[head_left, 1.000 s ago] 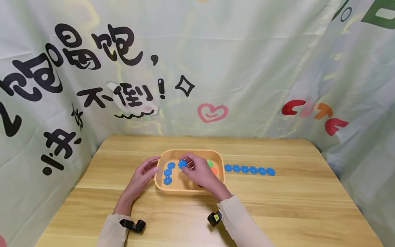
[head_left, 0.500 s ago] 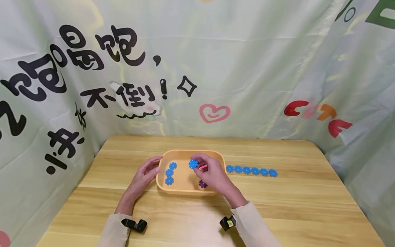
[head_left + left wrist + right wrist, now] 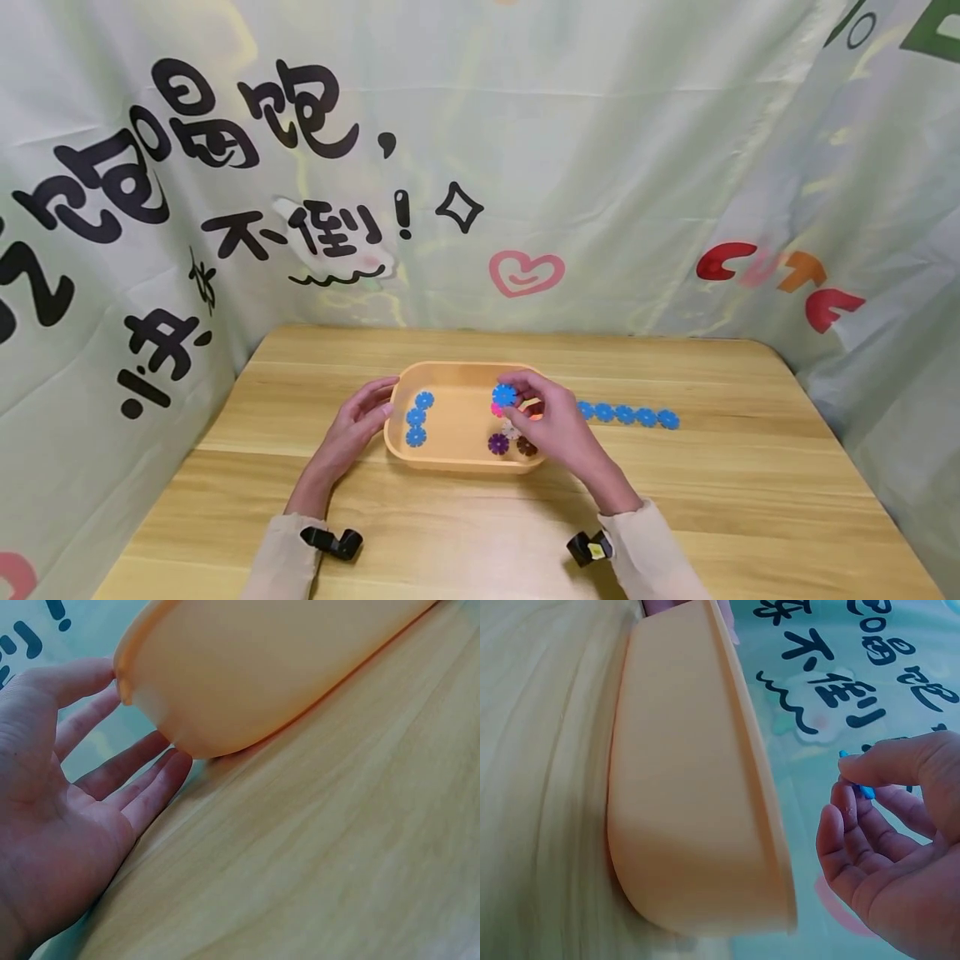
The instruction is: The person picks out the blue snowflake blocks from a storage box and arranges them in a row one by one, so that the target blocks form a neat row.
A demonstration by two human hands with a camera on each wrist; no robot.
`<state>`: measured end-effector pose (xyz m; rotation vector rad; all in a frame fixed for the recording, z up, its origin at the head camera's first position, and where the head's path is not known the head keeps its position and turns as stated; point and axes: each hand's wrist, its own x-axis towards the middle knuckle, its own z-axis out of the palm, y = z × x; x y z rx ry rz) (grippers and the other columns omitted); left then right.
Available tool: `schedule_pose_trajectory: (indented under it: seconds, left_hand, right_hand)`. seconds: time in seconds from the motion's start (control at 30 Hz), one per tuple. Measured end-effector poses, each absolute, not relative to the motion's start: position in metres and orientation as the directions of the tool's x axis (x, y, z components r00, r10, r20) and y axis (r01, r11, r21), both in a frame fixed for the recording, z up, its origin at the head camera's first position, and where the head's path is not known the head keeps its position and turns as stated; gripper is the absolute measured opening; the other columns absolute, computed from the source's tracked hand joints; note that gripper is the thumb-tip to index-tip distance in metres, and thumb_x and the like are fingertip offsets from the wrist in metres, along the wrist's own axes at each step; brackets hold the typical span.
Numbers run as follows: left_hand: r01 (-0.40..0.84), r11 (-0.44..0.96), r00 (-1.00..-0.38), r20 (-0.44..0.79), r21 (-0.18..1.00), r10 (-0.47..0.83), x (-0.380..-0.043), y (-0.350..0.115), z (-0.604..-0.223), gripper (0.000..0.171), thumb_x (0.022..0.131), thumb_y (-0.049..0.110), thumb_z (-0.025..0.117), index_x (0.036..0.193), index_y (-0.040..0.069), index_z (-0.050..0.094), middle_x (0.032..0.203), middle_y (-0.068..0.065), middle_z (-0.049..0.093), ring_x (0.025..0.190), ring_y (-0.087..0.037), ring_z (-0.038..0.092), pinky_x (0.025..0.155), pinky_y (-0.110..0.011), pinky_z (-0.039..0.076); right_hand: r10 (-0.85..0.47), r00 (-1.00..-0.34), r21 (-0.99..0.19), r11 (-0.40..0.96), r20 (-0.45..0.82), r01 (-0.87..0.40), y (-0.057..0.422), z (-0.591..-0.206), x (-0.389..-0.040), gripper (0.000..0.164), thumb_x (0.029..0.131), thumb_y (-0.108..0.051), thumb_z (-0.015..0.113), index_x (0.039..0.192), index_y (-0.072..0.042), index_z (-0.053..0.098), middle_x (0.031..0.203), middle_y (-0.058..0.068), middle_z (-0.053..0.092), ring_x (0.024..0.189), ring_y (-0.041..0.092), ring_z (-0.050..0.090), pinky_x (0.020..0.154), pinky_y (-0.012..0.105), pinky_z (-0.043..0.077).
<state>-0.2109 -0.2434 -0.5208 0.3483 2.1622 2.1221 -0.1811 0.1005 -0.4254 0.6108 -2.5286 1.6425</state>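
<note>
My right hand (image 3: 562, 425) pinches a blue snowflake disc (image 3: 504, 395) between thumb and fingers, above the right part of an orange tray (image 3: 457, 467). In the right wrist view only slivers of the blue disc (image 3: 868, 793) show past the fingertips, higher than the tray rim. My left hand (image 3: 348, 435) rests its fingertips against the tray's left end; in the left wrist view its fingers (image 3: 124, 765) are loosely extended. Three linked blue discs (image 3: 416, 418) lie in the tray's left part. Purple (image 3: 498, 444), brown (image 3: 527, 447) and white discs (image 3: 511, 430) lie below my right hand.
A straight row of several blue discs (image 3: 626, 413) lies on the wooden table (image 3: 735, 483), right of the tray, its near end partly behind my right hand. A printed cloth backdrop (image 3: 600, 167) rises behind the table.
My right hand has moved right across the tray with the blue disc, uncovering the purple, white and brown discs. My left hand has kept its place at the tray's left end.
</note>
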Motion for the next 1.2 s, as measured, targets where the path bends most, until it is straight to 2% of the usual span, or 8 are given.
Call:
schedule_pose_trajectory:
  seconds: [0.47,0.73,1.2]
  left_hand:
    - [0.116,0.002,-0.967,0.112,0.993,0.229,-0.211,-0.242,-0.523,0.046,0.103,0.02,0.061,0.147,0.013,0.05,0.149,-0.016,0.048,0.135,-0.036,0.048,0.099,-0.035,0.052]
    - [0.113,0.003,-0.969,0.109,0.994,0.221,-0.211,-0.244,-0.523,0.046,0.103,0.019,0.061,0.148,0.012,0.05,0.149,-0.017,0.048,0.134,-0.037,0.049,0.099,-0.035,0.052]
    - [0.109,-0.02,-0.969,0.111,0.994,0.221,-0.212,-0.243,-0.522,0.046,0.103,0.018,0.062,0.147,0.011,0.051,0.148,-0.018,0.048,0.133,-0.036,0.049,0.098,-0.035,0.052]
  right_hand:
    - [-0.23,-0.933,-0.847,0.401,0.277,-0.35,0.131,-0.426,-0.173,0.039,0.09,0.002,0.074,0.126,-0.011,0.067,0.104,0.003,0.069,0.089,0.019,0.064,0.077,0.03,0.058]
    - [-0.187,-0.941,-0.835,0.434,0.282,-0.336,0.149,-0.426,-0.17,0.037,0.092,-0.001,0.074,0.126,-0.011,0.068,0.102,0.001,0.071,0.091,0.018,0.064,0.077,0.03,0.058]
    - [-0.107,-0.942,-0.828,0.451,0.319,-0.332,0.185,-0.433,-0.171,0.035,0.093,-0.006,0.074,0.127,-0.008,0.067,0.102,0.006,0.07,0.09,0.017,0.062,0.071,0.027,0.057]
